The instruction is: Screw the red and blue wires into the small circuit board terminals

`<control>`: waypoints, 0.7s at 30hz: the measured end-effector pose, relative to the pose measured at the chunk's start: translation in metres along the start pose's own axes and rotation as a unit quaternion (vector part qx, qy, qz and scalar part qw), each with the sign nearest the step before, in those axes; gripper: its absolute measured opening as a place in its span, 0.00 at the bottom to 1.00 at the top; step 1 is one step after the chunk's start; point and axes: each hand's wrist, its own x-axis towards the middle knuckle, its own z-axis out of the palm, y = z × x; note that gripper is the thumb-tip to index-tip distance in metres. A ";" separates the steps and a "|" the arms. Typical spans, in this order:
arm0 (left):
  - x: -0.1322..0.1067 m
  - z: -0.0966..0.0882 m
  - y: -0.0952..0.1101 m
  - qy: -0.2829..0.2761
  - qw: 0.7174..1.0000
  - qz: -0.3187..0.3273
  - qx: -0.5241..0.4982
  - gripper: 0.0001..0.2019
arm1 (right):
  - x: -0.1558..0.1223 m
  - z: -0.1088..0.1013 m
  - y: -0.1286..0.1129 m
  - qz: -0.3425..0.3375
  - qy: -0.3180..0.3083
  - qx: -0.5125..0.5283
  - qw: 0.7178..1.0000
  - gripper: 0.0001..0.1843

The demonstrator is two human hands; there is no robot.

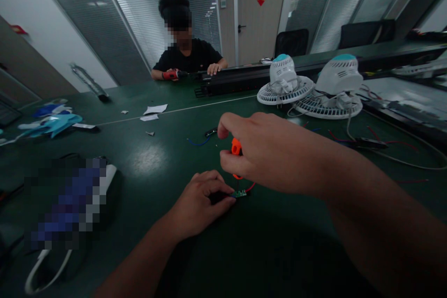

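Note:
My left hand point(200, 202) rests on the dark green table point(146, 163), fingers pinched on a small green circuit board point(240, 193) with a red wire point(250, 188) running from it. My right hand point(265, 153) hovers just above it, fingers wrapped round an orange-handled tool point(236, 147) that points down at the board. The tool's tip is hidden behind the hand.
Two white fans point(284, 84) point(335, 88) lie face down at the right, with loose wires point(384, 144) around them. A person in black point(188, 53) sits across the table holding a red tool point(171, 74). Paper scraps point(153, 111), blue gloves point(52, 123) and a blue wire point(199, 142) lie about.

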 end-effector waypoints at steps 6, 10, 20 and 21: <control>0.001 -0.002 0.004 -0.013 1.000 -0.009 -0.009 0.09 | 0.003 0.000 -0.003 0.008 -0.005 -0.029 1.000 0.18; 0.001 -0.001 0.005 -0.006 1.000 -0.011 -0.007 0.09 | 0.004 -0.002 -0.006 0.024 -0.013 -0.006 1.000 0.29; 0.002 -0.003 0.006 -0.013 1.000 -0.011 0.005 0.08 | 0.004 -0.002 -0.004 0.012 -0.010 -0.020 1.000 0.13; 0.002 -0.003 0.006 -0.014 1.000 -0.012 0.005 0.08 | 0.004 -0.001 -0.004 0.008 -0.006 -0.020 1.000 0.14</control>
